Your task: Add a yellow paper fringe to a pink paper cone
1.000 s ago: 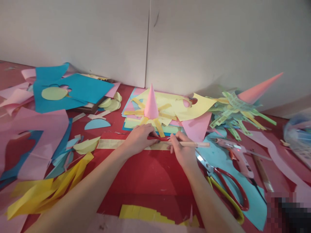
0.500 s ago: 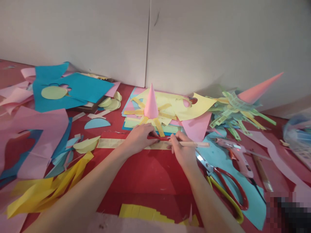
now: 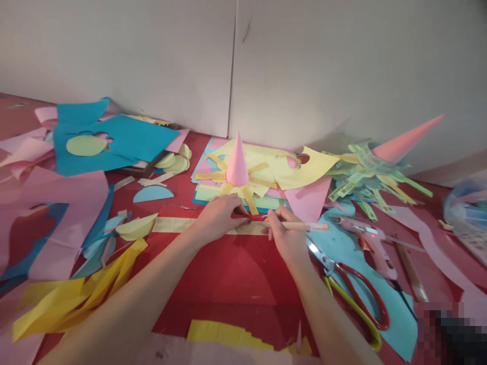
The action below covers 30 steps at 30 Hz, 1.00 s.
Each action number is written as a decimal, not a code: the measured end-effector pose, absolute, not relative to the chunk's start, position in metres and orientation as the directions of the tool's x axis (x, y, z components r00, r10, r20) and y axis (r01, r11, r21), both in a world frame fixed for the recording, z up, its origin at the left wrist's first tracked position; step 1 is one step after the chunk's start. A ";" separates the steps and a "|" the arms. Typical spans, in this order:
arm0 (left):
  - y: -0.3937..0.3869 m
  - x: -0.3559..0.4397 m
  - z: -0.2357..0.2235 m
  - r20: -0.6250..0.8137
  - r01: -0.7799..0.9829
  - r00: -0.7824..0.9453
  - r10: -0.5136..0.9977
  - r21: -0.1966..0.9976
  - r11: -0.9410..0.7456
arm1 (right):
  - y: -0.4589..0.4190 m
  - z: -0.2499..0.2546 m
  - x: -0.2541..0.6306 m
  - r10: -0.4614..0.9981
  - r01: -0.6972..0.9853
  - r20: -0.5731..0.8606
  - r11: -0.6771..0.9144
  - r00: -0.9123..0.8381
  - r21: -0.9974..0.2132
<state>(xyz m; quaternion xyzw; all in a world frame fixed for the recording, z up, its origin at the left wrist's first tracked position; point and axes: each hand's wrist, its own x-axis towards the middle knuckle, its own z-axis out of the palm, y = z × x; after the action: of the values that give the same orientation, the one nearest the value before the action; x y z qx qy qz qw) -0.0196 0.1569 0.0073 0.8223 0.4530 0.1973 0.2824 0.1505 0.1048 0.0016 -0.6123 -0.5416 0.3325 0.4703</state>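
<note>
My left hand (image 3: 218,219) rests on a pale yellow paper strip (image 3: 173,224), its thumb and forefinger bent close together to hold the strip against the red surface. Beside it, my right hand (image 3: 283,233) is closed in a writing grip on a pen-like tool with a pale wooden handle (image 3: 314,226). The tip, at the strip near my left fingertips, is too small to make out. Just behind my hands stands a pink paper cone (image 3: 237,165) with yellow strips (image 3: 249,200) fanning out from its base.
Scissors (image 3: 355,284) and a pink glue gun (image 3: 371,241) lie to the right on blue paper (image 3: 399,324). Behind them rests a second pink cone (image 3: 407,142) with green strips. Cut paper (image 3: 114,137) and yellow strips (image 3: 83,304) crowd the left. A pale wall (image 3: 152,61) stands behind.
</note>
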 end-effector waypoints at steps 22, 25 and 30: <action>0.157 -0.020 0.009 0.051 0.639 0.515 0.856 0.642 -0.423 | 0.104 0.009 0.149 0.964 0.355 0.133 0.044 0.230 -0.934; 0.157 -0.020 0.010 0.045 0.640 0.524 0.851 0.638 -0.428 | 0.103 0.010 0.149 0.965 0.376 0.138 0.045 0.225 -0.926; 0.157 -0.019 0.009 0.039 0.647 0.510 0.859 0.640 -0.413 | 0.103 0.009 0.148 0.968 0.380 0.141 0.052 0.210 -0.923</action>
<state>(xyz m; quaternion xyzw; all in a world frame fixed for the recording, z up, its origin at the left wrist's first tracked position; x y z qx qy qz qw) -0.0193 0.1575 0.0089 0.8201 0.4594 0.1848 0.2869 0.1484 0.1032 0.0093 -0.6154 -0.5476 0.3088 0.4755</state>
